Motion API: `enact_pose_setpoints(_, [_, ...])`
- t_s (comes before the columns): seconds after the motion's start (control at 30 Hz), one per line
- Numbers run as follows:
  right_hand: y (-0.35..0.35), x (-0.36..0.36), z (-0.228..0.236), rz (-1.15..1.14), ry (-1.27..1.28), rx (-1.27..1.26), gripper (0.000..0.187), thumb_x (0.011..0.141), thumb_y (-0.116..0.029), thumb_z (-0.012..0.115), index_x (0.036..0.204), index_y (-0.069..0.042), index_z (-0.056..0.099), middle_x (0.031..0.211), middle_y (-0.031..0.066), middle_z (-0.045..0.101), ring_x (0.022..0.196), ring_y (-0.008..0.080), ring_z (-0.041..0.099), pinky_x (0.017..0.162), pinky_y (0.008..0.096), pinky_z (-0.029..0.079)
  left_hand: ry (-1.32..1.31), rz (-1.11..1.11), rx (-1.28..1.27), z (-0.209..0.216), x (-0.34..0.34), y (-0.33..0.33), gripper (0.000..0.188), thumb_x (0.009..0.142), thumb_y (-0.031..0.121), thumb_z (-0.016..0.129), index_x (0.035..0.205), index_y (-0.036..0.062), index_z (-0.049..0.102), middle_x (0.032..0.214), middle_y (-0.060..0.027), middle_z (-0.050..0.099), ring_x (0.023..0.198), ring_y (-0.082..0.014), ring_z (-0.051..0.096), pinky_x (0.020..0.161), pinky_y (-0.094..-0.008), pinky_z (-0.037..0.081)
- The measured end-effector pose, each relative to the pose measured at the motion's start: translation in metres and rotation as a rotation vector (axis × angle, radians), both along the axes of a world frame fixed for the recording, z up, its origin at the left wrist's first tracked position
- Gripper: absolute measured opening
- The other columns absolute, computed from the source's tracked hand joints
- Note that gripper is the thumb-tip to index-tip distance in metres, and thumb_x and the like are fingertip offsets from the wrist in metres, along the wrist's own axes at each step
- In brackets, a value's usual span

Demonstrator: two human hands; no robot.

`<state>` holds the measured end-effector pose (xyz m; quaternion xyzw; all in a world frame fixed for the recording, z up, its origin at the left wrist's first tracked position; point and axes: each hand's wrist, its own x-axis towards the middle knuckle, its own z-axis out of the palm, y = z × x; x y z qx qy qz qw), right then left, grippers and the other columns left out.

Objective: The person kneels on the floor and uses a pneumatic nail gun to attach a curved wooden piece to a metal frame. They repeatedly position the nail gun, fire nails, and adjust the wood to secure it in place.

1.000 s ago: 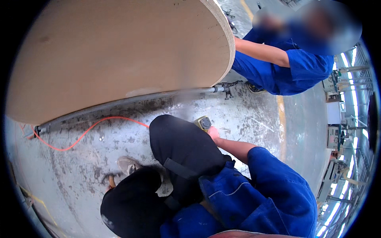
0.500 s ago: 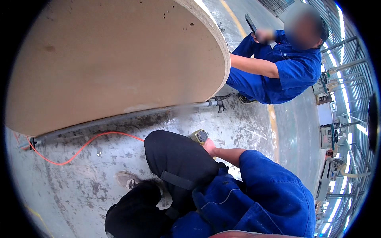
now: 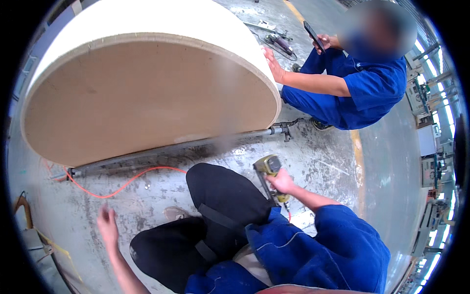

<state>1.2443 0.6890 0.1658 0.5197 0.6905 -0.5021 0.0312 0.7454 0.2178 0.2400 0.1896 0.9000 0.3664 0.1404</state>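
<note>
My right hand (image 3: 282, 182) is closed round the handle of a yellow-and-black air nail gun (image 3: 268, 165), held beside my right knee. Its narrow magazine points down toward my thigh, and a red hose fitting shows at the handle's lower end. Out to the left, above the floor, my left hand (image 3: 107, 225) is empty, its fingers apart and slightly blurred. In front of me a big rounded piece (image 3: 152, 103), with a brown board face and white curved outer surface, rests along a long metal bar clamp (image 3: 196, 145). Neither of my hands touches it.
At the right a co-worker in blue (image 3: 338, 88) crouches, one hand on the white surface, the other holding a phone (image 3: 313, 36). An orange hose (image 3: 125, 177) curves across the stained floor. Behind lies a corded power tool (image 3: 280, 43). Machines line the far right.
My left hand has come into view at the left. My right hand has raised the nail gun from behind my knee, showing more of it. The view has shifted, revealing the piece's white top.
</note>
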Motion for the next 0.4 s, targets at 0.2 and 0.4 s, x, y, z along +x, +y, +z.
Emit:
enact_pose_setpoints(0.2, [0.026, -0.032, 0.238, -0.021, 0.297, 0.01, 0.031, 0.091, -0.008, 0.072, 0.119, 0.001, 0.062, 0.079, 0.004, 0.068, 0.057, 0.0093, 0.064, 0.052, 0.0262, 0.053, 0.065, -0.625, 0.113, 0.201, 0.109, 0.258, 0.026, 0.096, 0.018, 0.07, 0.113, -0.002, 0.071, 0.098, -0.0127, 0.074, 0.091, -0.0199, 0.07, 0.083, -0.0338, 0.055])
enact_pose_setpoints(0.4, [0.049, -0.065, 0.402, 0.154, 0.597, -0.033, 0.043, 0.093, -0.017, 0.074, 0.13, 0.0, 0.059, 0.079, 0.0056, 0.067, 0.054, 0.013, 0.064, 0.05, 0.0281, 0.053, -0.063, -0.993, 0.454, 0.194, 0.2, 0.367, 0.057, 0.099, 0.029, 0.071, 0.144, 0.0023, 0.05, 0.124, -0.0152, 0.066, 0.113, -0.0307, 0.066, 0.098, -0.0426, 0.053])
